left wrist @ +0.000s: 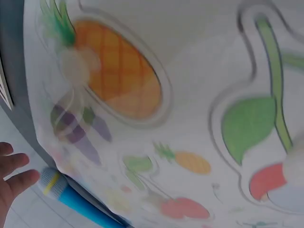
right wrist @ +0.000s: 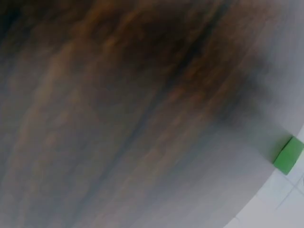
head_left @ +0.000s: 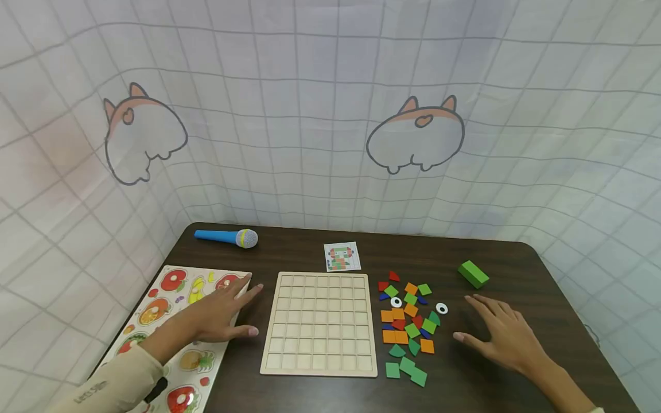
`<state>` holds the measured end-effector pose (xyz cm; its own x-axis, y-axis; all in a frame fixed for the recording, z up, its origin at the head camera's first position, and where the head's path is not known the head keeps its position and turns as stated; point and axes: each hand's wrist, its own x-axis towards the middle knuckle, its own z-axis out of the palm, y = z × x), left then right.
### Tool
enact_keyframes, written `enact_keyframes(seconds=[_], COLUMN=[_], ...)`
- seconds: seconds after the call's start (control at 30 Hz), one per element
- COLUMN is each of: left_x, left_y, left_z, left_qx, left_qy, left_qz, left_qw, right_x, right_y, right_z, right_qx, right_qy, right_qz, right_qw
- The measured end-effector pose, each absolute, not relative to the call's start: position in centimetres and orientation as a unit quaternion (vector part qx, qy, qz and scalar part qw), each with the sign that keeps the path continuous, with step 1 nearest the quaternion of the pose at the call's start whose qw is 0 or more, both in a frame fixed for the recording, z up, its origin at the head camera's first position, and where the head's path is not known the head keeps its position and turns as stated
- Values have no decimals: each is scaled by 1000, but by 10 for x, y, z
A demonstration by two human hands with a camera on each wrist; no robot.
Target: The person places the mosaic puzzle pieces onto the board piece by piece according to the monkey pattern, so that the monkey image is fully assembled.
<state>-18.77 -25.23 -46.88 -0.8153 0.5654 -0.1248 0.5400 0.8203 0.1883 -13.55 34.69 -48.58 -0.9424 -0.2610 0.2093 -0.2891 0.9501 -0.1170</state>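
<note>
My left hand [head_left: 219, 312] is over the right edge of a fruit puzzle board [head_left: 170, 332], fingers spread and holding nothing. Its fingertips point toward a wooden grid board [head_left: 320, 324] with square cells that hold no pieces. On the right, my right hand [head_left: 503, 335] hovers at the dark table with relaxed fingers and no object in them. Between it and the grid board lie several loose coloured tiles [head_left: 401, 337], orange, green, red and blue, squares and rounded shapes. Two white eye discs [head_left: 441, 308] are among them. A green block [head_left: 473, 274] sits beyond the right fingertips.
A printed pattern card [head_left: 342, 256] lies behind the grid board. Near the back left edge rests a blue toy microphone [head_left: 227, 237]. A white grid-patterned curtain [head_left: 310, 126] surrounds the back and sides of the table [head_left: 444, 252].
</note>
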Motion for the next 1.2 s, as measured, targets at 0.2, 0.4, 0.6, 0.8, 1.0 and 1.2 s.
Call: enact_keyframes(seconds=[0.2,0.4,0.6,0.8,1.0,1.2], left_x=[-182,-178,-175,-172,-172,-175], left_y=[-239,-230,-223,-218,-215,-214], left_z=[-473,-476,-478,-479,-477,-478], left_qx=[298,298,294,299,303,296], left_qy=[942,934,933,933,931,930], left_qz=[74,81,64,34,25,26], left_qw=[136,178,195,196,200,215], right_x=[-142,-151,-163,-180,-194,-204], right_y=[339,327,319,314,310,307], right_z=[-484,-483,-485,-487,-491,-495], right_qx=[131,123,141,148,168,185], right_qy=[-982,-978,-969,-963,-958,-951], right_qz=[116,160,197,221,230,246], right_qw=[78,43,41,32,28,20])
